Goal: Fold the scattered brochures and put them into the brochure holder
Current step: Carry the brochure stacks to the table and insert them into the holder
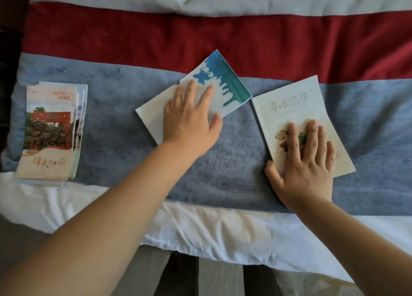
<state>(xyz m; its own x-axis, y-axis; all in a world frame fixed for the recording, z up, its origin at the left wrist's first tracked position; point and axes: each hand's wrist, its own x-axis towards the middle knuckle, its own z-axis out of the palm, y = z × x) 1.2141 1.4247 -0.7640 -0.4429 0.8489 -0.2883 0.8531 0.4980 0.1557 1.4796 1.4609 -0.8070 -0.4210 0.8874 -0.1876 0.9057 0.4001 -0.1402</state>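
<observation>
Striped bedding [124,108] in red, blue and white carries everything. On the blue band's middle lies a blue skyline brochure [225,81], long axis slanting up toward the red stripe; the left hand [189,119] presses it flat, fingers spread, gripping nothing. Just beside it, corners nearly touching, a pale food brochure [289,104] sits under the right hand [307,159], equally flat-palmed. Each hand owns one sheet. Two loose brochures, plus one folded stack [49,130] near the left edge. No holder visible.

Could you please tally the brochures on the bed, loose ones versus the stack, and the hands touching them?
Loose brochures: 2, the blue skyline brochure and the pale food brochure
Stacks: 1, the stacked brochures; sheet count unclear
Hands: 2, left hand, right hand
Total: 5
</observation>
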